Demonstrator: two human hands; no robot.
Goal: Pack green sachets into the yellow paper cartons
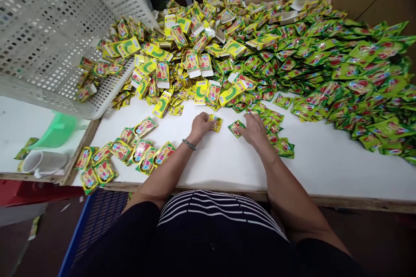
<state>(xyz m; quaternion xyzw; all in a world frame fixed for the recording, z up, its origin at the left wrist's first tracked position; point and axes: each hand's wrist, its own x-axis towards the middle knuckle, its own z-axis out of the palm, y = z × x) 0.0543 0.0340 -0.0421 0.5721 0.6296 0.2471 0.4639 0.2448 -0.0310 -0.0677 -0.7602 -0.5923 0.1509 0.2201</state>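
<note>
Over the middle of the white table [221, 162], my left hand [200, 126] is closed on a small yellow packet [216, 123] between thumb and fingers. To its right, my right hand [254, 129] pinches a green packet [236, 128] with a red picture. More green packets [282, 146] lie beside and partly under the right hand. Beyond both hands is a heap of yellow printed boxes [208, 91], some with white open ends. A large pile of green packets [325, 60] spreads to the right. Left of my left forearm, several box-and-packet pieces [121, 149] lie loosely grouped.
A white perforated crate [65, 21] lies tilted at the left, with packets at its mouth. A white mug [45, 162] and a green plastic piece [56, 132] stand at the far left. Below the table edge is a blue crate [94, 220]. Cardboard [383, 0] stands at the back right.
</note>
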